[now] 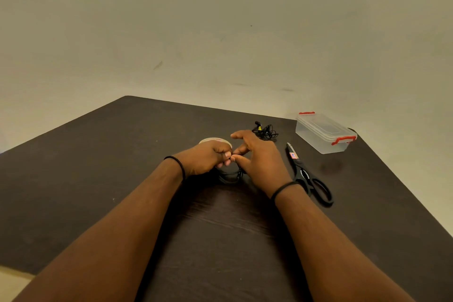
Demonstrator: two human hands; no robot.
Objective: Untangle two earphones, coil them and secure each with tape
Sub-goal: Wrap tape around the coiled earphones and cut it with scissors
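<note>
Both hands are meeting over the dark table (pixel 98 179) as I am gripping the coiled black earphone (pixel 229 175) in my curled left hand (pixel 208 157) and pinching at it with my right hand (pixel 257 159), best keeping the loops tight for taping.

On a dark brown wooden table (pixel 98 179) the left hand (pixel 203 158) curls its fingers round a coil of thin black earphone cable (pixel 229 175), while the right hand (pixel 257 157) meets it at the fingertips, index finger raised. Behind the left hand peeks a beige roll of tape (pixel 215 140) (mostly hidden). A second black earphone, loosely bundled (pixel 266 130), lies farther back. Black-handled scissors (pixel 307 175) lie just right of the right wrist, near a clear plastic box with red clips (pixel 323 132).
</note>
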